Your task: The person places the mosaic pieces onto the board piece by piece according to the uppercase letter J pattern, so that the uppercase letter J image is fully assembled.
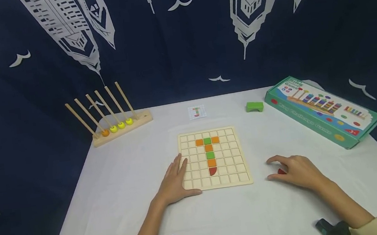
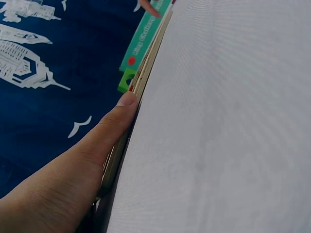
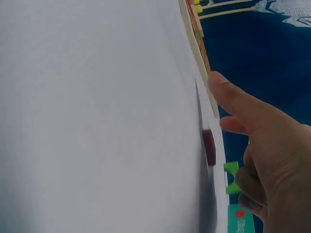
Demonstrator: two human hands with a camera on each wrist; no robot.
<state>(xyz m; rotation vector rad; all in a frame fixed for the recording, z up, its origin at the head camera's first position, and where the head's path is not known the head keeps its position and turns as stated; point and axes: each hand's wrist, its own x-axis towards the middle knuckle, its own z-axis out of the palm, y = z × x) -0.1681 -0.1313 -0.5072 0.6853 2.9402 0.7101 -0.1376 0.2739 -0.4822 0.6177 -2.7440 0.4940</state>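
Observation:
A square wooden grid board [image 1: 228, 157] lies on the table, with orange, green and red pieces set in a T shape; the red quarter-round piece [image 1: 213, 171] is at its foot. My left hand [image 1: 173, 183] rests at the board's lower left corner, fingers spread on its left edge and thumb [image 2: 114, 121] along the near edge. Right of the board, my right hand [image 1: 297, 171] hovers low with thumb and index finger apart. A second red piece [image 3: 209, 147] lies on the table by that hand, partly hidden by it in the head view.
Behind the board lies a small pattern card [image 1: 197, 112]. A green arch block [image 1: 254, 106] sits beside a green game box [image 1: 324, 110] at the right. At the back left stands a wooden peg rack [image 1: 123, 128] with several beads.

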